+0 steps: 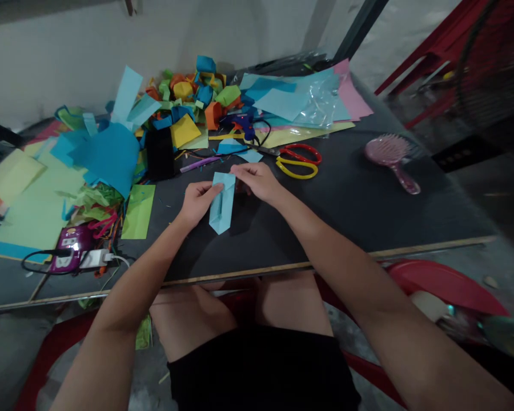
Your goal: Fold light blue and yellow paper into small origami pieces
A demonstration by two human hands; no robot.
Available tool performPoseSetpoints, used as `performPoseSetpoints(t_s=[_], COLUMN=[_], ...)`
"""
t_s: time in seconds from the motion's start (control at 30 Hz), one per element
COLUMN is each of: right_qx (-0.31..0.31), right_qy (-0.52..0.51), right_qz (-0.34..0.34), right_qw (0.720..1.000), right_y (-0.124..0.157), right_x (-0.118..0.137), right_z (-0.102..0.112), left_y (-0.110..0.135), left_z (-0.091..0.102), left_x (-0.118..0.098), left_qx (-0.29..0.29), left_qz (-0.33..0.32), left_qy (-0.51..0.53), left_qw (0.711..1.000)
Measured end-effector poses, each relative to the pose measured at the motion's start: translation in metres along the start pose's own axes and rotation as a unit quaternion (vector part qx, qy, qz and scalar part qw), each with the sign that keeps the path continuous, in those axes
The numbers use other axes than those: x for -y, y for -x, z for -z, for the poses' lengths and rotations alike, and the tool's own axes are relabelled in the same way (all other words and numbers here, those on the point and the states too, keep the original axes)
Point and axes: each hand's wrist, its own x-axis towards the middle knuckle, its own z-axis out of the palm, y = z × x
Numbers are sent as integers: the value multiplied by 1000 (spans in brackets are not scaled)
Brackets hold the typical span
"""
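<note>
Over the dark table (pixel 346 214), near its front edge: one folded strip of light blue paper (pixel 223 208), pointed at the lower end, held between two hands. Left hand (pixel 198 201): clamped on the strip's left edge, thumb laid on top. Right hand (pixel 257 180): at the strip's upper right corner, fingers bent inward; whether they pinch the paper cannot be told.

Just beyond the right hand: scissors (pixel 298 162), one handle red, one yellow. Behind these: a blue glue gun (pixel 245 124), with a black phone (pixel 160 154) farther left. Left of the left hand: a bright green sheet (pixel 139 211), flat; beyond it, a larger blue paper piece (pixel 111 157). Toward the front left corner: a purple power socket (pixel 72 245) with a white plug (pixel 95 258).

At the back: a heap of folded paper pieces (pixel 183 90), colours mixed; to its right, blue sheets (pixel 278 104), partly under clear plastic (pixel 323 105). Far right: one pink hairbrush (pixel 388 149), bristles up.
</note>
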Motion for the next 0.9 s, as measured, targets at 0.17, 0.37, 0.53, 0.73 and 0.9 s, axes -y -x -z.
performPoseSetpoints(t_s=[0.17, 0.37, 0.53, 0.73, 0.9], right_qx=[11, 3, 5, -48, -50], right_qy=[83, 51, -17, 49, 18], right_qz=[45, 49, 51, 92, 82], right_qw=[996, 997, 999, 993, 995], right_y=[5, 5, 4, 10, 10], right_x=[7, 3, 0, 6, 5], right_z=[-1, -4, -7, -11, -15], left_y=[-2, -2, 1, 0, -1], left_z=[1, 0, 0, 2, 4], left_x=[-2, -1, -3, -8, -9], left_qx=[10, 18, 65, 138, 148], left_qz=[11, 23, 36, 27, 38], left_qy=[7, -64, -59, -76, -63], left_qw=[1000, 998, 996, 987, 986])
